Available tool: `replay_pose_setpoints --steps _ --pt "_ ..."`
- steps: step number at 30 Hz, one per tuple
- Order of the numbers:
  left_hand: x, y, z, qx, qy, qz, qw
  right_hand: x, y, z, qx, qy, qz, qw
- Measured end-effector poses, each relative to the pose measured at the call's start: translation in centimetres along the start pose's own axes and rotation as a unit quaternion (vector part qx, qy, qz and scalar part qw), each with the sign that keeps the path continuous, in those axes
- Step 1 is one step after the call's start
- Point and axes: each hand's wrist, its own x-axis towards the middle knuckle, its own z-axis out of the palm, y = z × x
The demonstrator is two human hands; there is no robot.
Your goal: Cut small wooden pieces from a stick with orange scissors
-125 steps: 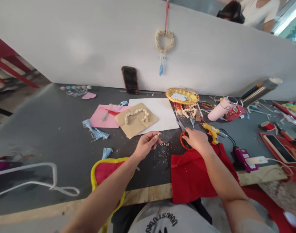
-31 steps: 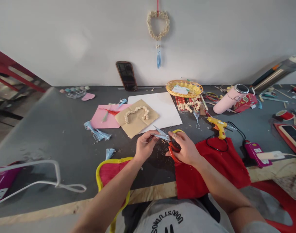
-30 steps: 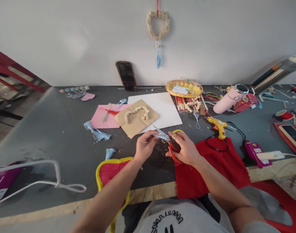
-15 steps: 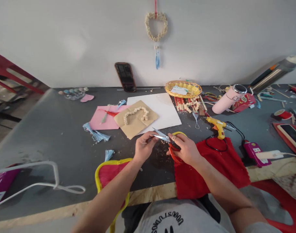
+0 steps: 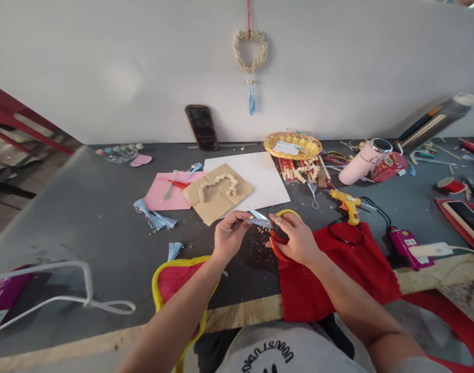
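Note:
My right hand [image 5: 296,239] grips red-and-yellow-handled scissors [image 5: 273,229], their blades open and pointing left. My left hand [image 5: 228,239] pinches a small piece too small to name right at the blade tips. Both hands hover over the grey table [image 5: 85,217], above a scatter of pale crumbs [image 5: 258,247]. Beyond them lies a brown paper [image 5: 218,191] carrying an arch of pale beads [image 5: 218,183], partly over a white sheet [image 5: 260,178].
A red cloth [image 5: 338,269] lies under my right forearm, a yellow glue gun [image 5: 347,203] and purple box [image 5: 406,245] to its right. A yellow basket [image 5: 293,146], sticks, pink bottle [image 5: 361,163], pink paper [image 5: 169,185], blue tassels [image 5: 153,215] and a phone [image 5: 201,127] at the wall.
Since four seconds ago my right hand picked the scissors up from the table and brought them to my left hand. In the last second both hands barely shifted.

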Motion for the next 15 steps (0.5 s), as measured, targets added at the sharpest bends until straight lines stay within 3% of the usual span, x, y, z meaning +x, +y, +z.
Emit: replay_pose_setpoints --steps 7,15 --pt "0.0 0.54 0.12 0.087 0.012 0.052 0.995 -0.11 0.04 0.31 -0.037 0.006 -0.007 0.999" --pt "-0.17 0.75 0.27 0.147 0.036 0.059 0.987 -0.4 -0.14 0.61 -0.068 0.018 0.0 0.997"
